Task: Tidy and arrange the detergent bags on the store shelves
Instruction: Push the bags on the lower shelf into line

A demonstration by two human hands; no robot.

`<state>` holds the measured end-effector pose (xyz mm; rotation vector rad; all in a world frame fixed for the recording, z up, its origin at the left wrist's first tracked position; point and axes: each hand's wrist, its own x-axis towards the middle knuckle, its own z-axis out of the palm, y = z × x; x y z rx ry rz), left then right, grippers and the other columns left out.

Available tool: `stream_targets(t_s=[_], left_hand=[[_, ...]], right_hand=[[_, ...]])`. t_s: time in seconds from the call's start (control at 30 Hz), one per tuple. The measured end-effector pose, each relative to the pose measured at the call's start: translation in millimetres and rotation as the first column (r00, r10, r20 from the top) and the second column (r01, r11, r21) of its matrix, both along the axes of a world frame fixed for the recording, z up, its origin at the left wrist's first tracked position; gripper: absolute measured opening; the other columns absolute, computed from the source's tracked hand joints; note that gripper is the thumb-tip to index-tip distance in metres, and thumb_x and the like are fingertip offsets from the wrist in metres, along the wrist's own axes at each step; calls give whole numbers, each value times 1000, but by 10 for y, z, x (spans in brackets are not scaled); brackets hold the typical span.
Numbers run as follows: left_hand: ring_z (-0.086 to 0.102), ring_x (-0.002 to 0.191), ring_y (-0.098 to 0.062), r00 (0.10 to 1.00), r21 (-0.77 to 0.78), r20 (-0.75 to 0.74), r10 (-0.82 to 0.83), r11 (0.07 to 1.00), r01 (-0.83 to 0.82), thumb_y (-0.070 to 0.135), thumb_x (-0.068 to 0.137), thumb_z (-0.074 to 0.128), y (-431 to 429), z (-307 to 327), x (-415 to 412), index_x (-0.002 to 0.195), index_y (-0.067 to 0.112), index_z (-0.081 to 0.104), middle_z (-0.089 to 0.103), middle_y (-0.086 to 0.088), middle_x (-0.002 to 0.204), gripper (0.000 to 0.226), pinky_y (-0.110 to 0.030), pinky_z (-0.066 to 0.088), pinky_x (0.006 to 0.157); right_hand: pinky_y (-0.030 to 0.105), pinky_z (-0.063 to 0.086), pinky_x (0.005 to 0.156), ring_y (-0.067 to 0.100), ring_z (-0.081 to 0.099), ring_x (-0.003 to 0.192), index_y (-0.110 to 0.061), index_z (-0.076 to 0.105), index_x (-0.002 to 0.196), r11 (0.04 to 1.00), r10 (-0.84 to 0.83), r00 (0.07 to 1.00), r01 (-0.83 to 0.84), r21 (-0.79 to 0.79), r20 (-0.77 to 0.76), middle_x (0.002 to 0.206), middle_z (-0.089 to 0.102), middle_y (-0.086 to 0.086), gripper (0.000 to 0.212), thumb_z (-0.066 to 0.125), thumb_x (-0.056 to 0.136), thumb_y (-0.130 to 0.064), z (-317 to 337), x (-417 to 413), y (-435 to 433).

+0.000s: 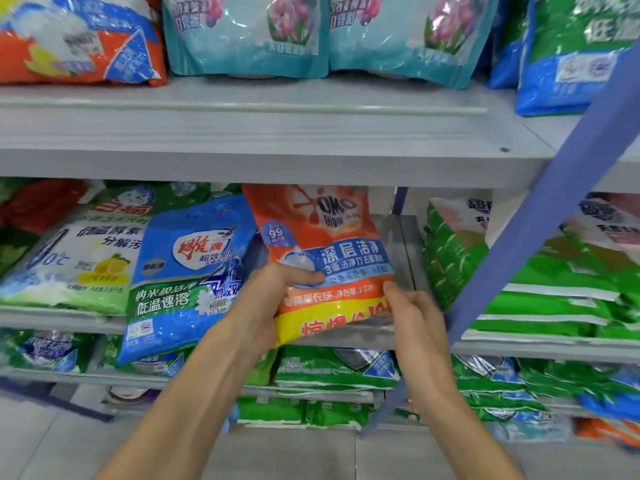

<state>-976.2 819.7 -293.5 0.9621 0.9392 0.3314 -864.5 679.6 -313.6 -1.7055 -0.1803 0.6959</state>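
So both hands were gripping the orange detergent bag [322,258], left hand [273,296] and right hand [415,317] pinching its lower edges on the middle shelf [391,337].

The left grip [272,296] and the right grip [415,317] hold an orange bag [325,237] by its sides, tilted at the middle shelf [394,237]. A blue bag [194,271] leans just beside it.

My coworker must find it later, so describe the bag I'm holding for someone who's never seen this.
On the middle shelf, left of the slanting blue post, the left hand and right hand hold an orange bag. Its yellow bottom band sets it apart from the blue bag and green stacks beside it.
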Motion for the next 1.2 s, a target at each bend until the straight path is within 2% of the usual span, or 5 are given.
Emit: stream_targets(t_s=[0.2, 0.33, 0.6, 1.07, 1.2], left_hand=[[75, 83, -43, 978, 50, 207, -29, 999, 19, 3, 47, 85, 141, 154, -642, 87, 6, 82, 75, -26, 106, 39, -62, 58, 78], [72, 96, -49, 965, 85, 261, -11, 996, -12, 21, 20, 102, 229, 216, -1119, 105, 4, 78, 71, -28, 118, 90, -63, 60, 74], [76, 92, -37, 984, 148, 158, 82, 983, -106, 43, 73, 73, 178, 634, -1811, 89, 19, 84, 76, -18, 111, 31, -57, 62, 75], [76, 90, -39, 926, 157, 142, 349, 916, -369, 66, 33, 95, -299, 1785, -3424, 96, 20, 84, 76, -18, 111, 79, -54, 63, 66], [77, 86, -36, 876, 184, 177, 448, 859, -477, 59, 72, 67, -131, 2157, -3759, 109, 12, 76, 76, -19, 111, 60, -51, 64, 69]], right_hand=[[42, 49, 100, 15, 70, 108, -23, 60, 125, 960, 254, 967, -251, 123, -11, 115, 74, -10, 85, 80, 62, -76, 72, -22, 132], [26, 60, 86, 8, 75, 92, -19, 70, 118, 832, 525, 851, -517, 202, 16, 98, 80, -8, 74, 100, 53, -38, 215, -142, 140], [23, 61, 75, 9, 77, 88, -19, 69, 107, 764, 567, 810, -585, 272, 150, 96, 80, -7, 58, 91, 54, -18, 497, -793, 176], [38, 62, 71, 32, 77, 92, -5, 60, 124, 483, 834, 552, -730, 484, 1, 111, 76, 17, 78, 94, 54, -9, 1482, -2080, 569], [40, 61, 64, 32, 77, 78, -11, 67, 103, 473, 849, 527, -725, 501, -37, 96, 78, 15, 55, 86, 55, 9, 1894, -2445, 817]])
